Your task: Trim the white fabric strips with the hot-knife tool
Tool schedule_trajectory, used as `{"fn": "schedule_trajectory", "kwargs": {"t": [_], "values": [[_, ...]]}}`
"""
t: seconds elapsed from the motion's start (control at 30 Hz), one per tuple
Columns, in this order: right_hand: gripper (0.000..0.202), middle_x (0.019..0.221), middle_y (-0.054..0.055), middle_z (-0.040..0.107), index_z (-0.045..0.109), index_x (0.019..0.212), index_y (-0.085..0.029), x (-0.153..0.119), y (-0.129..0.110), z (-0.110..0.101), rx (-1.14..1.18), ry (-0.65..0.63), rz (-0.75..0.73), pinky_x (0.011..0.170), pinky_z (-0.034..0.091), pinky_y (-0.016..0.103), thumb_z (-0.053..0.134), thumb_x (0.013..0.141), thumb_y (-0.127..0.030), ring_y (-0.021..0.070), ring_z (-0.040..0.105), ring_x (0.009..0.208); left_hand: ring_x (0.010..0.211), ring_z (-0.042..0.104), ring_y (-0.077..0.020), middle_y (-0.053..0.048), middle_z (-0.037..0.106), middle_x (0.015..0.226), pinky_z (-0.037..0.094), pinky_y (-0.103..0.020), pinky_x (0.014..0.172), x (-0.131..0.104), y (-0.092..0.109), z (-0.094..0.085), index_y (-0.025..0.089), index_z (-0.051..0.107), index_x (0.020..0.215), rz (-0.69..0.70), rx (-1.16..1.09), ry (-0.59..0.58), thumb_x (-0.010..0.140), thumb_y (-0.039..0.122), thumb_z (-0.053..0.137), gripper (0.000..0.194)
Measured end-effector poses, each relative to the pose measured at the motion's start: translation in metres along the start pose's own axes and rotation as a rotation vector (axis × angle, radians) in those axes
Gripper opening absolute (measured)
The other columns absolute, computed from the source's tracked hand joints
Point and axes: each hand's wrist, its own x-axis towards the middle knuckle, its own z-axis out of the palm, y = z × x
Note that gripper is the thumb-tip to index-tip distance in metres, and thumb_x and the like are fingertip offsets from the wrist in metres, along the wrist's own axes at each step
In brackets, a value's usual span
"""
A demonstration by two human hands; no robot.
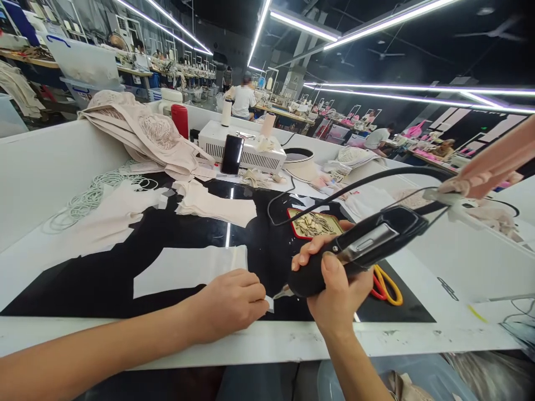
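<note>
My right hand [340,295] grips a black corded handheld tool [368,242] with a silver switch plate. Its narrow metal tip points down-left, close to a small white piece [270,303] on the black mat [267,262]. Fingers of my left hand [236,301] are closed on that small piece; most of it is hidden under them. Just behind my left hand, a flat white fabric panel [188,270] lies on the mat. Scissors [388,285] with red and yellow handles rest beside my right wrist, partly covered by the hand.
A red-rimmed tray [315,224] of small pale pieces sits behind the tool. Cut fabric stacks [215,203], pale green cord [92,195], a phone [232,155] and a white vented box [259,153] lie farther back. The tool's black cable [363,184] arcs over the tray.
</note>
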Motion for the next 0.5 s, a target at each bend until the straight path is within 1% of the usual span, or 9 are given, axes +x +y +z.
{"fn": "schedule_trajectory", "kwargs": {"t": [0.1,0.2,0.3,0.43,0.5], "values": [[0.027,0.083,-0.005,0.065,0.057,0.108,-0.028,-0.001,0.002,-0.001,-0.002,-0.015,-0.012,0.051,0.057,0.029,0.076,0.088,-0.027,0.0121,0.062,0.059,0.074,0.055,-0.0163,0.000,0.057,0.074,0.048,-0.030,0.071,0.001,0.000,0.008,0.016,0.063,0.084,0.013,0.018,0.020,0.102,0.008,0.055,0.021],[0.030,0.084,-0.005,0.065,0.057,0.114,-0.029,-0.002,0.003,-0.003,-0.012,-0.025,-0.007,0.053,0.057,0.029,0.075,0.090,-0.026,0.0122,0.062,0.061,0.072,0.053,-0.0166,0.000,0.055,0.073,0.047,-0.031,0.070,0.003,0.001,0.014,0.016,0.063,0.084,0.015,0.038,0.015,0.101,0.007,0.055,0.021],[0.035,0.085,-0.005,0.065,0.056,0.119,-0.030,-0.002,0.003,-0.004,-0.014,-0.024,0.000,0.054,0.057,0.029,0.074,0.090,-0.026,0.0121,0.062,0.062,0.071,0.051,-0.0165,0.000,0.054,0.074,0.046,-0.031,0.070,0.004,0.002,0.016,0.016,0.062,0.082,0.010,0.057,0.001,0.101,0.005,0.054,0.023],[0.037,0.084,-0.005,0.064,0.056,0.120,-0.030,-0.002,0.003,-0.003,-0.016,-0.018,0.003,0.054,0.057,0.029,0.075,0.089,-0.027,0.0122,0.062,0.063,0.070,0.049,-0.0160,0.000,0.052,0.073,0.043,-0.031,0.070,0.005,0.002,0.015,0.016,0.058,0.078,0.024,0.081,-0.018,0.100,0.005,0.054,0.025],[0.037,0.084,-0.005,0.065,0.056,0.120,-0.030,-0.003,0.003,-0.003,-0.018,-0.019,-0.001,0.054,0.057,0.029,0.076,0.089,-0.027,0.0124,0.062,0.063,0.069,0.047,-0.0156,0.001,0.051,0.072,0.042,-0.030,0.068,0.005,0.001,0.016,0.017,0.055,0.075,0.027,0.089,-0.007,0.099,0.005,0.055,0.027]]}}
